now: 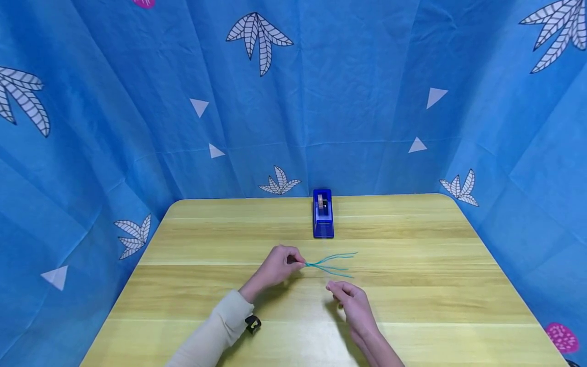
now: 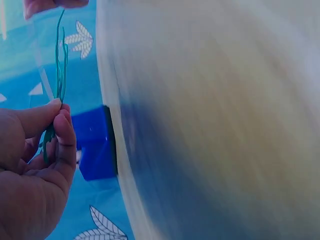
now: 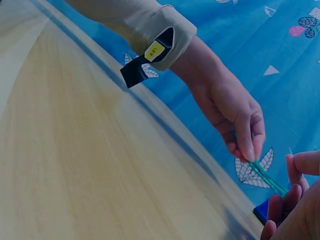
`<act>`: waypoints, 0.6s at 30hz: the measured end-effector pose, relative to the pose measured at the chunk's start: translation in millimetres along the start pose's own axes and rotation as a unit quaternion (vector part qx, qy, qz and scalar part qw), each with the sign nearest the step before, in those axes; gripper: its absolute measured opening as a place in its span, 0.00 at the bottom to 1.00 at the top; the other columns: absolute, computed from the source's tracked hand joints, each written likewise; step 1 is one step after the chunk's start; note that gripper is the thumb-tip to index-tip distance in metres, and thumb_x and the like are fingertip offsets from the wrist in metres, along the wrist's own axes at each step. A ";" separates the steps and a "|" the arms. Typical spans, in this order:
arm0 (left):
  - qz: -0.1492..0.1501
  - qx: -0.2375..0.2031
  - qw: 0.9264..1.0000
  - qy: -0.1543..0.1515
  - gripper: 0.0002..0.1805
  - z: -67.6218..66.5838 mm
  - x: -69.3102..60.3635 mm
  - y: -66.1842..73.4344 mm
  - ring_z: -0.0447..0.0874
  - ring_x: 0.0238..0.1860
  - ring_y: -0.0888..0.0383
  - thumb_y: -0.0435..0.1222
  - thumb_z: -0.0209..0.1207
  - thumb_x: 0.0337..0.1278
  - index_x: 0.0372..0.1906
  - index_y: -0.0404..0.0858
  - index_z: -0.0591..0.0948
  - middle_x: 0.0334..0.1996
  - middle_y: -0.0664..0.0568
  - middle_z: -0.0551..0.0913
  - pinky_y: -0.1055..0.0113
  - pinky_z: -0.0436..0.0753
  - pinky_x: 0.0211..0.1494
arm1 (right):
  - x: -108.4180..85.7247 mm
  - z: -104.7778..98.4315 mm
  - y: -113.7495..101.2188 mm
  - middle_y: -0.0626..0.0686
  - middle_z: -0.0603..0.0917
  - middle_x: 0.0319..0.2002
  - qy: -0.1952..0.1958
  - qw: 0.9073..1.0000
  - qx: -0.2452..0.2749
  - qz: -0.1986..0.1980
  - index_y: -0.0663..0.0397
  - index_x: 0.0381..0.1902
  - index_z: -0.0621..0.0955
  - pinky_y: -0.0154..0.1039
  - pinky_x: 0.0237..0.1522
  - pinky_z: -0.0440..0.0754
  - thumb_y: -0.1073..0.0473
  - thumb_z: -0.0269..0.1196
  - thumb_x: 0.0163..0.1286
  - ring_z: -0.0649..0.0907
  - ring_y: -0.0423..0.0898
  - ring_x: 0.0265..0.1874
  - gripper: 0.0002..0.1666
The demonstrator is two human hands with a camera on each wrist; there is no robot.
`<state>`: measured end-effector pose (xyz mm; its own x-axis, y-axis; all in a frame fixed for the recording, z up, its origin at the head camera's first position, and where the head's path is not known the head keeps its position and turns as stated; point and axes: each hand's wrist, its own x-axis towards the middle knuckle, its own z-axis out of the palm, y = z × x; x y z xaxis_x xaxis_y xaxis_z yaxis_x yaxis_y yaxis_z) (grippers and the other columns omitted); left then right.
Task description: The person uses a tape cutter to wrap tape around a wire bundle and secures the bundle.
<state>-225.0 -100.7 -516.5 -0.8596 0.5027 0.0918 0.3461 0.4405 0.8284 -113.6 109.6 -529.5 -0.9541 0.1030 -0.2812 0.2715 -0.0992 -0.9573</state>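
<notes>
Head view: green strands (image 1: 316, 264) were held above the table (image 1: 426, 285), gathered where the left hand (image 1: 282, 265) pinched them between thumb and fingers; free ends fanned out toward the right. Right hand (image 1: 356, 306) hung just nearer the wearer, thumb and fingertips pressed together; what it pinched, too small to tell here. Blue tape dispenser (image 1: 323, 228) stood near the far edge, a tape roll (image 1: 320, 203) seated in it. No other container noted.

Left wrist view: strands ran upward out of the left hand's pinch, short ends poking out below. A clear strip (image 2: 45, 75), probably tape, stretched from the right fingers at top down to the pinch. Whether it had stuck to the strands, could not tell.

Right wrist view: left thumb and fingers nipped the bundle; right fingers overlapped its other end. Black fitting (image 3: 150, 56) at the left cuff.

Judgement: gathering looked done and a strip apparently taken; no finished wrap showed, so binding seemed left to do.
</notes>
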 end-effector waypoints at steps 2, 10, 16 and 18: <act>-0.003 0.000 1.000 -0.001 0.02 3.1 -0.1 3.1 0.81 0.32 0.64 0.30 0.67 0.65 0.37 0.34 0.88 0.33 0.49 0.89 0.73 0.83 0.38 | -0.1 0.3 -0.3 0.46 0.80 0.35 0.002 1.000 0.000 0.001 0.64 0.41 0.86 0.36 0.42 0.75 0.55 0.66 0.73 0.76 0.43 0.39 0.15; -0.009 -0.009 1.000 -0.008 0.04 10.9 -2.4 16.8 0.81 0.32 0.63 0.32 0.68 0.64 0.37 0.34 0.88 0.33 0.52 0.89 0.71 0.84 0.38 | 0.8 0.6 1.1 0.47 0.80 0.35 0.001 1.000 -0.003 0.004 0.63 0.42 0.86 0.36 0.42 0.75 0.54 0.66 0.74 0.76 0.44 0.40 0.15; -0.007 -0.009 1.000 -0.011 0.01 14.4 -4.6 20.7 0.83 0.34 0.64 0.31 0.67 0.64 0.37 0.37 0.88 0.35 0.51 0.89 0.72 0.85 0.40 | 1.4 0.7 1.7 0.47 0.80 0.35 0.003 1.000 -0.004 0.008 0.63 0.44 0.86 0.36 0.42 0.75 0.53 0.66 0.74 0.76 0.44 0.40 0.16; -0.007 -0.009 1.000 -0.012 0.01 15.1 -5.3 20.8 0.83 0.34 0.63 0.31 0.67 0.64 0.37 0.38 0.88 0.35 0.51 0.89 0.71 0.85 0.40 | 1.4 1.0 1.3 0.46 0.80 0.36 0.004 1.000 -0.007 0.009 0.64 0.46 0.86 0.36 0.43 0.75 0.53 0.66 0.74 0.76 0.43 0.41 0.17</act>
<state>-207.5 -83.0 -508.1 -0.8543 0.5154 0.0671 0.3277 0.4339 0.8393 -114.7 108.7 -531.1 -0.9479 0.1095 -0.2993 0.2908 -0.0872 -0.9528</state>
